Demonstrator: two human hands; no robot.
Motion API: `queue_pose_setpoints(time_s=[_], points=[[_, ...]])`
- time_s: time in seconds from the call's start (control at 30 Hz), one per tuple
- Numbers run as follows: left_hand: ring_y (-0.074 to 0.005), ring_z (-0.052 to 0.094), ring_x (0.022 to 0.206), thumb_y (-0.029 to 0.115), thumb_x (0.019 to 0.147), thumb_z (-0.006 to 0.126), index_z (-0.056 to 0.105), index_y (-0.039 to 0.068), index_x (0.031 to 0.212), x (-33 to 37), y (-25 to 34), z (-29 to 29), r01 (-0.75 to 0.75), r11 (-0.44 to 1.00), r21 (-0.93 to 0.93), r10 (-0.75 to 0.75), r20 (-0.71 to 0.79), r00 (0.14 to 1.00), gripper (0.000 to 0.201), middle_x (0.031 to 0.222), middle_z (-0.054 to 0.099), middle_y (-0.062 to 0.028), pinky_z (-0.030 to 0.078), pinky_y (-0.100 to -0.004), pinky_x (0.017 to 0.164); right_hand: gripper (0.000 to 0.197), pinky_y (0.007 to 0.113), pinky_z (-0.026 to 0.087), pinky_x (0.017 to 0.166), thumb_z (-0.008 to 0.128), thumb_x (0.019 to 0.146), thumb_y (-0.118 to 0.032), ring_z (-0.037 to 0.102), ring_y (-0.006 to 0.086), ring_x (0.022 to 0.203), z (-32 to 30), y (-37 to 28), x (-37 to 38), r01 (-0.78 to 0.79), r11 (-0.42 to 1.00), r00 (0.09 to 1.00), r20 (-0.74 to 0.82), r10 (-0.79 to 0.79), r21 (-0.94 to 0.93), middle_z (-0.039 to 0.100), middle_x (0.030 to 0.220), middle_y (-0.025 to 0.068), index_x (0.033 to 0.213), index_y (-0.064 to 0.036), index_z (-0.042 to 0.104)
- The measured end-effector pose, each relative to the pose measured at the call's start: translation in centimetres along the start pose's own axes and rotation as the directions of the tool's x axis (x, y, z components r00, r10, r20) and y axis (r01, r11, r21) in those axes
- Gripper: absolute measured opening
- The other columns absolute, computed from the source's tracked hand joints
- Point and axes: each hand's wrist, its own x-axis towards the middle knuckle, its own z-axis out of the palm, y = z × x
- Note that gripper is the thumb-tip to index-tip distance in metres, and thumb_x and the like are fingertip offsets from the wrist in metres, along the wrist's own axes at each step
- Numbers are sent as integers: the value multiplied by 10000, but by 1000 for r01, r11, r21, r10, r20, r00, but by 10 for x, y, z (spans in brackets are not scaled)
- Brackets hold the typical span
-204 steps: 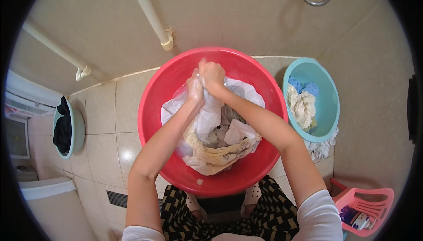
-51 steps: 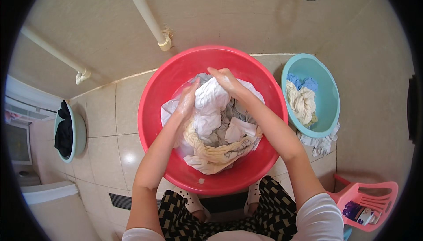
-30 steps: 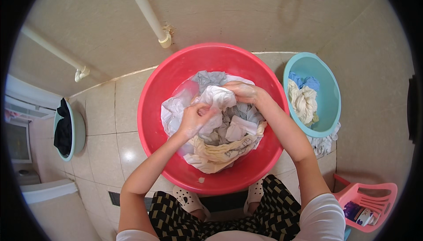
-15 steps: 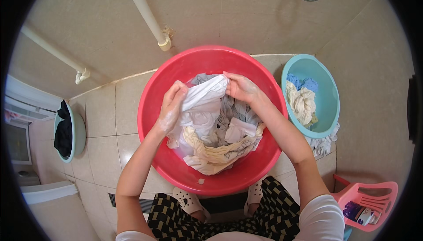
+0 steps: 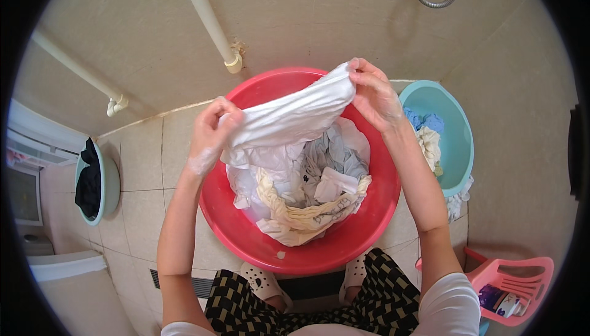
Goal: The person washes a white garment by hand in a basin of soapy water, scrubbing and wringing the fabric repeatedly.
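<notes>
A white garment [image 5: 292,115] is stretched between my two hands above the large red basin [image 5: 301,262]. My left hand [image 5: 212,133] pinches its left end, fingers closed on the cloth. At the upper right, my right hand [image 5: 375,93] grips the other end, held higher and farther off. The garment's lower part hangs into the basin. Beneath it lie wet clothes: a grey piece [image 5: 335,158], a cream-yellow one [image 5: 301,216] with dark markings along the near side, and a small pale pink-white cloth [image 5: 335,185] on top. What kind of garment I hold cannot be told.
To the right stands a light-blue basin [image 5: 458,152] with blue and cream clothes; grey-white cloth [image 5: 458,201] lies beside it. A pink chair [image 5: 522,274] holding a purple-and-white package is at lower right. Another basin [image 5: 110,188] with black clothes sits left. Pipes [image 5: 209,16] run along the wall.
Both hands have risen and moved apart, lifting the white garment out of the pile and pulling it wider. My left hand went left, my right hand up and to the right.
</notes>
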Motion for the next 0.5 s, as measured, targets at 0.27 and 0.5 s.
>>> queue_pose_setpoints(time_s=[0.27,0.5], points=[[-58,500,710,151,813,622,650,-28,824,6,-14,5,137,958,251,-142,6,990,182,772,594,-5,407,-218,648,250,270,418,794,589,812,-184,548,174,906,-6,20,-13,-68,358,983,-1,185,-931,591,1008,96,956,18,615],[-37,461,769,151,867,556,602,17,835,7,-53,4,88,996,34,-88,2,996,145,815,539,35,371,-195,719,236,238,410,677,529,872,-239,514,99,737,-20,49,-7,50,579,989,-39,-140,-814,555,775,12,819,-17,590]])
